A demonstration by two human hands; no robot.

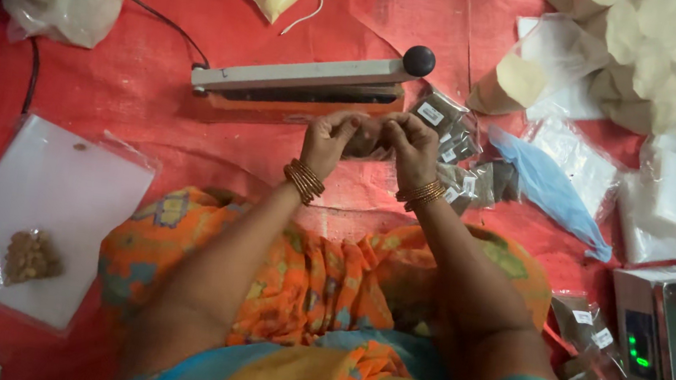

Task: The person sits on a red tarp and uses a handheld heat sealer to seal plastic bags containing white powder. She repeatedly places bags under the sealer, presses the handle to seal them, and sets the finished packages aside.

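we see our left hand (pixel 328 140) and right hand (pixel 413 143) both pinched shut on a small dark packet (pixel 367 140), held just in front of the heat sealer (pixel 299 85). a loose pinch could, we judge, let it slip or crease. sealed packets (pixel 456 136) crowd right of the sealer; a scale (pixel 673 334) stands far right.

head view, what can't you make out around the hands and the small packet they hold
- Small packet, head view: mostly covered by the left hand and right hand; contents unclear.
- Fingers: motion-blurred, grip not readable.
- Heat sealer: its front edge sits behind the hands.
- Weighing scale: cut off by the right edge.
- Pile of filled packets: partly behind the right hand.
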